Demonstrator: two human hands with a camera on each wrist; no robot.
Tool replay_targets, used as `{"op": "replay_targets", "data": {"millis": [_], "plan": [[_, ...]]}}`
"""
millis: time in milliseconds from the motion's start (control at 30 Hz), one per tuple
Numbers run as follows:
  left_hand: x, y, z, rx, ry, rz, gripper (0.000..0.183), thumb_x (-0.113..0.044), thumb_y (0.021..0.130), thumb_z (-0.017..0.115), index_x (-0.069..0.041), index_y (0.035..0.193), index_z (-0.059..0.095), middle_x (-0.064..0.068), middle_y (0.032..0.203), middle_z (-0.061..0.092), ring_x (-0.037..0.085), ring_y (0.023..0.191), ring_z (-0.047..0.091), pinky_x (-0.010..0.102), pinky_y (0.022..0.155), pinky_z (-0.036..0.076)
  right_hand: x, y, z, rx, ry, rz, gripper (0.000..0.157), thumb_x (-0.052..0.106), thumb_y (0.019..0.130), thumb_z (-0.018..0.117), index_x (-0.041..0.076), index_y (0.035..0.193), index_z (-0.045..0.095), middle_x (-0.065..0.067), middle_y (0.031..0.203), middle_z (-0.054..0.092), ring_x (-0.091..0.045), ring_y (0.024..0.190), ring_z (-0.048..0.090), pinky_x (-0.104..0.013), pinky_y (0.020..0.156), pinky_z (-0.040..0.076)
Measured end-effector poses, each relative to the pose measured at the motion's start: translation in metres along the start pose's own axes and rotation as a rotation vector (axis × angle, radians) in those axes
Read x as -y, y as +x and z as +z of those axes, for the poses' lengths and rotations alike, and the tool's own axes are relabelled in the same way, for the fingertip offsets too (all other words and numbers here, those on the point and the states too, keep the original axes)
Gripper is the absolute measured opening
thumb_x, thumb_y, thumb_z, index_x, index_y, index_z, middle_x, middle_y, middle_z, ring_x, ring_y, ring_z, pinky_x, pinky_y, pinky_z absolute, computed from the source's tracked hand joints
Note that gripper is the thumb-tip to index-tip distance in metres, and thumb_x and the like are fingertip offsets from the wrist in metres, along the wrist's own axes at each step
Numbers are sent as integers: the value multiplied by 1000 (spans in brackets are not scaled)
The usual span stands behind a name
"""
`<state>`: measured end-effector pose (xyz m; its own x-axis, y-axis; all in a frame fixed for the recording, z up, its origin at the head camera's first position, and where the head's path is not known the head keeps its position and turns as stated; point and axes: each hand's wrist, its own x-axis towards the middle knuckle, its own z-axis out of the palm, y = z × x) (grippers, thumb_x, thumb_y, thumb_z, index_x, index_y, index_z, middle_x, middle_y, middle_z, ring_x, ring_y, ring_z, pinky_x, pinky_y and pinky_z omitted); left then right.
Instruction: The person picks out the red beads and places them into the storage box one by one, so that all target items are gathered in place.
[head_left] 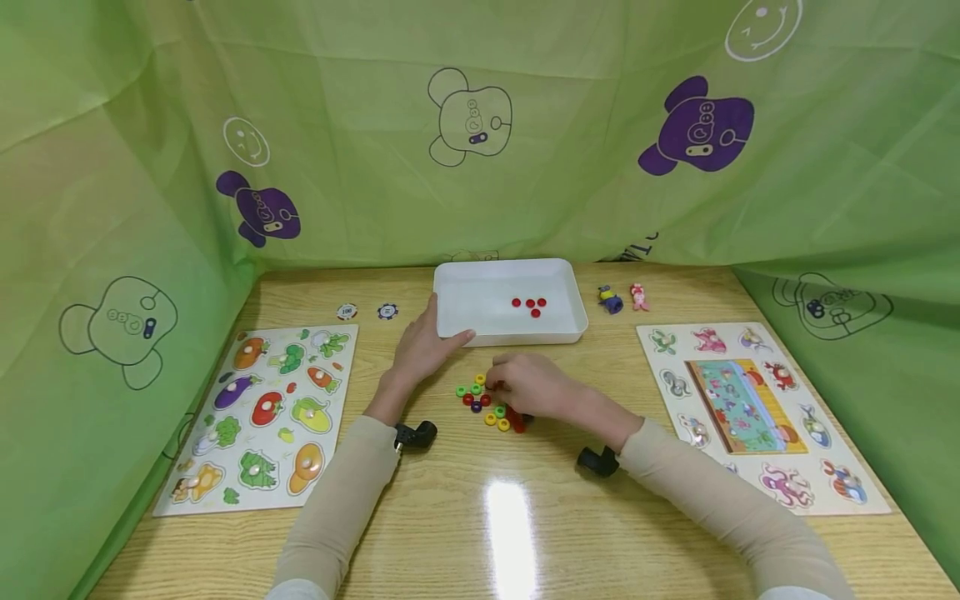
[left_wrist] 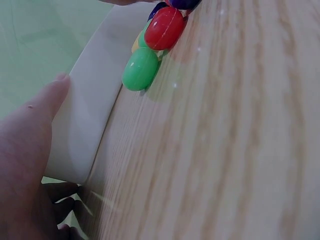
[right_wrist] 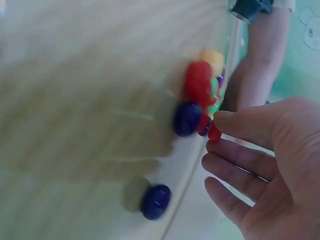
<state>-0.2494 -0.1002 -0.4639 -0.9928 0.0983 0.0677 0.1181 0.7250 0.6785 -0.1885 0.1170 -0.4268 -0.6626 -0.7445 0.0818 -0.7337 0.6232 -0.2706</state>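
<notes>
My left hand [head_left: 424,343] rests against the left front corner of a white tray [head_left: 465,340], thumb along the front wall; the fingers are partly hidden in the left wrist view. Several red beads [head_left: 536,313] lie inside the tray. Nearer me, my right hand [head_left: 536,385] is over a small cluster of ring-shaped beads. In the right wrist view its thumb and index finger pinch a red bead [right_wrist: 215,132]. Below the hand are yellow [head_left: 491,419], green [head_left: 461,392] and dark purple beads [head_left: 476,407], with more red ones [head_left: 519,423] partly covered by the hand.
A vegetable puzzle board [head_left: 270,417] lies at left, a sea-animal puzzle board [head_left: 675,340] at right. Two poker chips [head_left: 387,311] sit left of the tray. Right of it are a blue-and-yellow figure [head_left: 611,300] and a pink figure [head_left: 638,297]. Green cloth [head_left: 360,150] surrounds the table.
</notes>
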Motion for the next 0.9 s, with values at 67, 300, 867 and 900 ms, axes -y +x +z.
{"op": "replay_targets", "data": {"millis": [67, 300, 867, 900], "plan": [[0, 0, 0, -6, -5, 13, 106, -71, 74, 56, -20, 150, 2, 7, 152, 29, 33, 133, 38, 54, 103, 35, -1, 1, -6, -16, 15, 16, 13, 17, 83, 67, 18, 95, 72, 8, 88, 64, -2, 74, 56, -17, 67, 48], [1, 1, 2, -7, 22, -17, 109, -72, 73, 55, -17, 150, 3, 9, 154, 25, 37, 135, 33, 55, 104, 34, -11, 8, -33, -150, 63, 55, 13, 11, 82, 69, 14, 94, 72, 4, 88, 66, -12, 80, 62, -24, 68, 50], [2, 3, 3, 4, 32, -36, 112, -77, 71, 52, -16, 150, 2, 9, 155, 22, 37, 138, 29, 55, 108, 29, -75, 34, -33, -172, 17, 321, 16, 9, 84, 63, 7, 98, 71, -5, 95, 68, -20, 85, 64, -34, 72, 52], [2, 3, 3, 4, 35, -37, 112, -78, 71, 51, -16, 150, 2, 9, 155, 21, 36, 138, 29, 54, 108, 29, -78, 36, -32, -166, 14, 331, 17, 9, 84, 63, 6, 98, 71, -5, 97, 68, -20, 87, 64, -33, 71, 51]]}}
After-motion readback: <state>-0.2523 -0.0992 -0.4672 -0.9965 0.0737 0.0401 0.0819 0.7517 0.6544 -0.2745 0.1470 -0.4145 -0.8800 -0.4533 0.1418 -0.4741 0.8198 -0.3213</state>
